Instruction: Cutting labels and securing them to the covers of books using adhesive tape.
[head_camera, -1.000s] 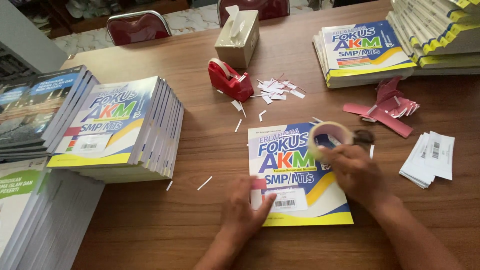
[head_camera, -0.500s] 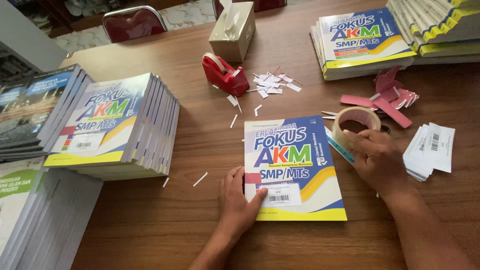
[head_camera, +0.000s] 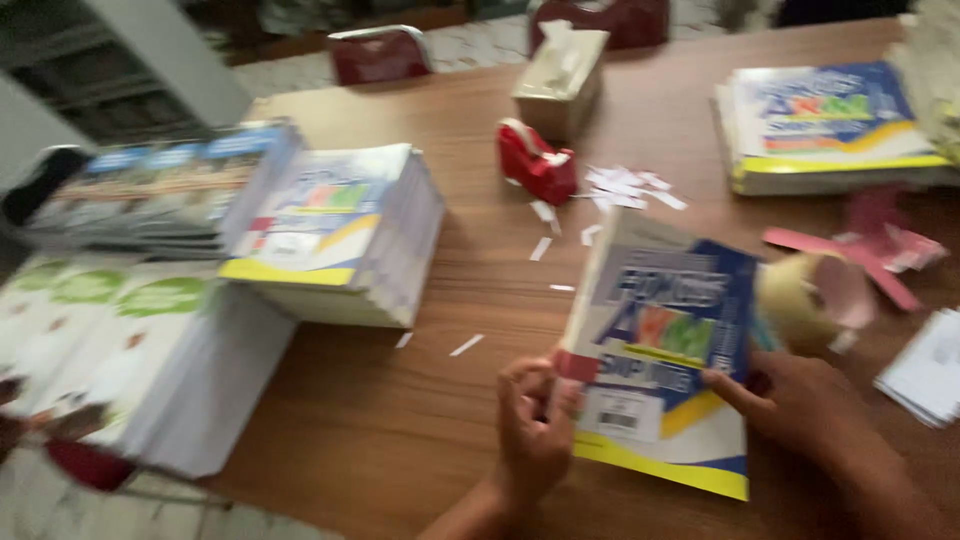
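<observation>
The frame is motion-blurred. A blue, white and yellow book (head_camera: 660, 330) with a white barcode sticker lies on the wooden table (head_camera: 400, 400), its left side raised. My left hand (head_camera: 535, 435) pinches the book's lower left edge by the spine. Fingers of my right hand (head_camera: 800, 400) grip the book's right edge. A roll of clear tape (head_camera: 805, 300) rests on the table just beyond my right hand, free of it.
A stack of matching books (head_camera: 340, 235) stands at the left, with darker books (head_camera: 150, 190) and green-covered ones (head_camera: 130, 340) beyond. A red tape dispenser (head_camera: 535, 165), tissue box (head_camera: 560, 75), paper scraps (head_camera: 625, 185), pink strips (head_camera: 870, 240), white labels (head_camera: 925, 365) and another book pile (head_camera: 830, 125) surround it.
My right hand let the tape roll go and came onto the book's right edge. My left hand closed on the left edge and raised it. The view swung left.
</observation>
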